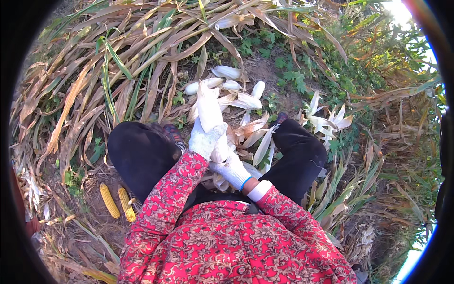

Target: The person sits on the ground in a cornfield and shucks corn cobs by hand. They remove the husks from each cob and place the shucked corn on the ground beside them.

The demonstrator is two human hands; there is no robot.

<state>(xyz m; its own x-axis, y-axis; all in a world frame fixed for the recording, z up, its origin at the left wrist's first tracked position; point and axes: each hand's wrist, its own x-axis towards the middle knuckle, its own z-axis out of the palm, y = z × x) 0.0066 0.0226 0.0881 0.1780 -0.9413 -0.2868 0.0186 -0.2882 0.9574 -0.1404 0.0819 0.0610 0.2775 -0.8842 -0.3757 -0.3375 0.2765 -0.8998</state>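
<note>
Between my bent knees I hold a corn ear in its pale husk (209,108), its pointed tip turned away from me. My left hand (207,139), in a white knitted glove, closes around the middle of the ear. Below it my right hand (232,171), gloved in white with a blue cuff edge, grips the ear's base end. Beyond the ear, several other husked ears (227,72) lie on the soil. Two bare yellow corn cobs (109,201) rest on the ground to the left of my left leg.
Long dry corn stalks and leaves (142,60) are heaped ahead and to the left. Loose peeled husks (255,133) lie between my feet, with more husks (328,120) beyond my right knee. Green weeds (296,78) and dry stalks stand on the right.
</note>
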